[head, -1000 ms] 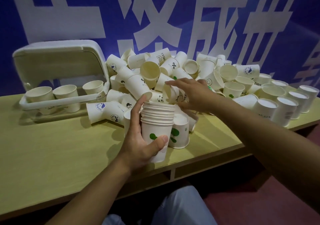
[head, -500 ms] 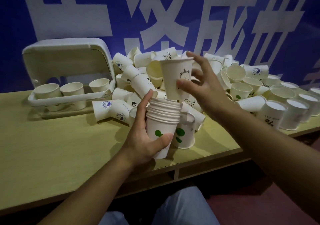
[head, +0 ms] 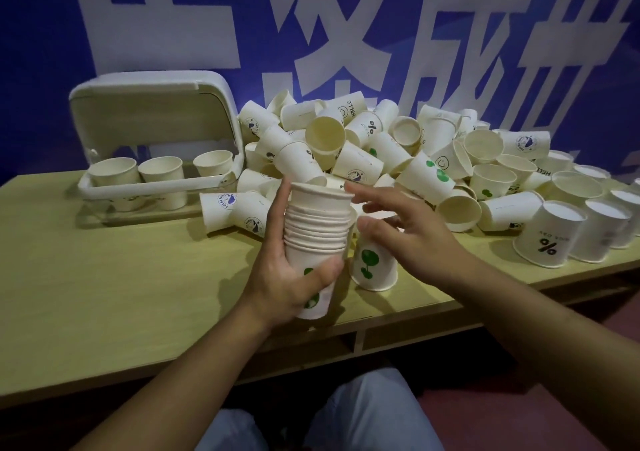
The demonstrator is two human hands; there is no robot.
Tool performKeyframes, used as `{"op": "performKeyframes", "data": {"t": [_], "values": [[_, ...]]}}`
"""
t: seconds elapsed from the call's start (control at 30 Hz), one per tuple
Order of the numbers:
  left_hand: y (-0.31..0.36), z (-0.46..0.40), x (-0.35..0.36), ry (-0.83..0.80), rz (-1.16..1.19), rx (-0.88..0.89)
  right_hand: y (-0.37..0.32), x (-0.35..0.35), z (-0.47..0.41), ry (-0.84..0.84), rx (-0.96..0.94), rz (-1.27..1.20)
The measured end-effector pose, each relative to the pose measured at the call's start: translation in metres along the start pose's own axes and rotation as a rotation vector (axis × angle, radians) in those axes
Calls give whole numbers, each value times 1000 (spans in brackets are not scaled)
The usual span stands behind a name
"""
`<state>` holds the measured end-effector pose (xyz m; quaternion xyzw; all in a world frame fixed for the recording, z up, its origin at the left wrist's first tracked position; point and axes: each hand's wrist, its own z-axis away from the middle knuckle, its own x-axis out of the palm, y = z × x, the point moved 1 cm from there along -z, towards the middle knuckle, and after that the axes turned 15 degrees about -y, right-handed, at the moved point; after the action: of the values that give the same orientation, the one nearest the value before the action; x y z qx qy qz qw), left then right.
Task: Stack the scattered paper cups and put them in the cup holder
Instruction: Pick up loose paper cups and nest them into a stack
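**Gripping a nested stack, other hand spread beside it**

Gripped in the left hand (head: 294, 277): a nested stack of white paper cups (head: 317, 239), thumb curled across the green-dotted lowest cup, fingers wrapped round the far side, forefinger reaching up to the top rims. Held upright, just above the near edge of the pale yellow-green wooden table (head: 114, 277). Top cup seated a little higher than the rest, not fully pushed down.

Hovering just right of the stack: the right hand (head: 412, 239), fingers spread and relaxed, holding nothing, fingertips near the top rim; contact cannot be told.

Standing just beside the stack, under the right palm: a single white paper cup with a green leaf print (head: 372, 267), mouth down on the table.

Heaped behind both hands: a loose pile of white paper cups (head: 381, 152), most on their sides, several mouth-down at the right.

Sitting at far left, well apart from the stack: a cream plastic cup holder with a raised lid (head: 152, 118), three cups upright in its rack.

Hanging behind: a blue banner with large white characters (head: 329, 24).
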<state>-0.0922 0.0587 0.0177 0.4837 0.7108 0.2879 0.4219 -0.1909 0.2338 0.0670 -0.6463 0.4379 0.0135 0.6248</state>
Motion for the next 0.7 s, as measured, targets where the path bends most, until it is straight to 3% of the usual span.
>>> {"op": "performKeyframes", "data": {"t": [0.13,0.23,0.3,0.4,0.53,0.7], "values": [[-3,0,-1,-26,20,-23,8,7,2,-56,-33,43],[-6,3,-4,-6,21,-24,10,2,6,19,-38,286],[-5,5,-6,2,35,-26,14,-3,7,68,45,507],[-6,7,-7,-4,39,-31,21,-5,5,0,254,657],[-8,8,-6,-27,28,-48,27,-4,7,-58,255,578],[-8,10,-3,-43,15,-36,12,-32,17,220,141,293]]}}
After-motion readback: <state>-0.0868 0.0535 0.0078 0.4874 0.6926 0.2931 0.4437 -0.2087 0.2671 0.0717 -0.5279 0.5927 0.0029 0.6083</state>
